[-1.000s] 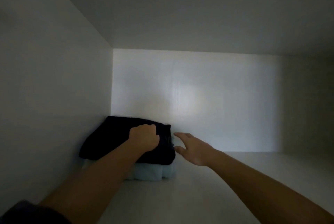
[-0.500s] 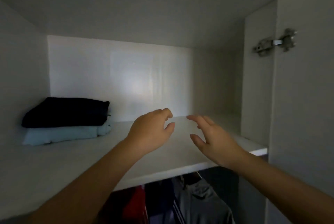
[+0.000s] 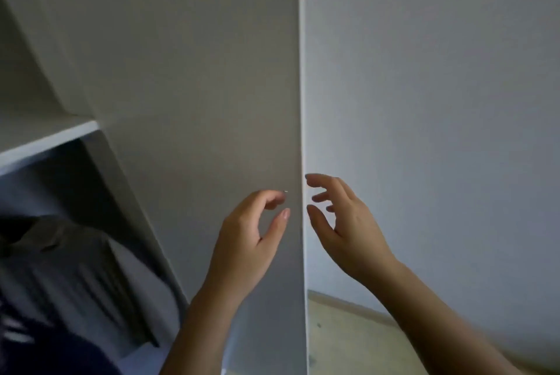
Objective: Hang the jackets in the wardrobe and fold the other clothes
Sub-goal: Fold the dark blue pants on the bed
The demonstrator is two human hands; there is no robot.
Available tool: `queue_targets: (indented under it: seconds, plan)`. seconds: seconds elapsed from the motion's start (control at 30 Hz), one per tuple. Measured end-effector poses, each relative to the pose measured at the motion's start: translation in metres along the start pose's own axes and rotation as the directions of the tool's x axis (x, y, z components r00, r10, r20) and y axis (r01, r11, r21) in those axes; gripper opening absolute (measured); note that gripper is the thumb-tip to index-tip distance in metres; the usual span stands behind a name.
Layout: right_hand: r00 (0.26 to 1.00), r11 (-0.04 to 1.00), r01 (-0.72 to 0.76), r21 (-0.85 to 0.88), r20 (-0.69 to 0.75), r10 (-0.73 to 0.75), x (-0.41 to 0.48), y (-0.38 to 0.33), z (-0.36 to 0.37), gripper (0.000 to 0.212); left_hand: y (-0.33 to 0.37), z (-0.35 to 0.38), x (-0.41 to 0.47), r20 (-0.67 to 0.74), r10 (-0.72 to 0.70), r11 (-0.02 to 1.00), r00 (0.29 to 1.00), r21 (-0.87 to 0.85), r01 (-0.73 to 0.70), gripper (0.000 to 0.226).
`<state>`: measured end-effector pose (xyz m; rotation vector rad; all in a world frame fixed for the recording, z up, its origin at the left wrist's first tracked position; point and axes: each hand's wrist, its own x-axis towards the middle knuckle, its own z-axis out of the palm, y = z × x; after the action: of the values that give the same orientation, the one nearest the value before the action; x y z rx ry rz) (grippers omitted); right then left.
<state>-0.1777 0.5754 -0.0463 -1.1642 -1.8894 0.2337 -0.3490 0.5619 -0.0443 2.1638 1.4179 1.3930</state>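
Flanking the wardrobe door (image 3: 212, 71) edge, left hand (image 3: 251, 241) and right hand (image 3: 348, 232) hover with fingers loosely curled, grasping nothing, grey garment (image 3: 69, 268) hanging left of it.

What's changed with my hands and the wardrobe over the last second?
The left hand let go of the folded dark garment and both hands came back off the shelf; they now flank the open door's edge. The right hand stays empty.
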Motion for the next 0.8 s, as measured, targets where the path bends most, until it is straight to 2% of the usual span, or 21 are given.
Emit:
queue_targets:
  seconds: [0.1, 0.2, 0.4, 0.67, 0.8]
  plan:
    - [0.983, 0.983, -0.177, -0.038, -0.057, 0.175, -0.034, 0.045, -0.038, 0.034, 0.031, 0.074, 0.002, 0.143, 0.062, 0.983, 0.988, -0.183, -0.035, 0.023]
    - [0.938, 0.942, -0.332, -0.042, -0.125, 0.325, -0.064, 0.085, -0.069, 0.031, 0.054, 0.143, -0.002, 0.324, 0.135, 0.946, 0.936, -0.324, -0.025, 0.016]
    - [0.770, 0.802, -0.598, -0.003, -0.281, 0.573, -0.105, 0.163, -0.133, 0.028, 0.070, 0.256, 0.020, 0.499, 0.182, 0.911, 0.847, -0.410, 0.046, 0.015]
    - [0.522, 0.661, -0.746, 0.086, -0.541, 0.660, -0.146, 0.239, -0.224, 0.024, 0.135, 0.392, 0.068, 0.595, 0.410, 0.818, 0.691, -0.575, 0.010, 0.016]
    - [0.383, 0.608, -0.786, 0.114, -0.682, 0.623, -0.191, 0.252, -0.272, 0.024, 0.192, 0.450, 0.058, 0.638, 0.513, 0.762, 0.574, -0.647, 0.038, 0.011]
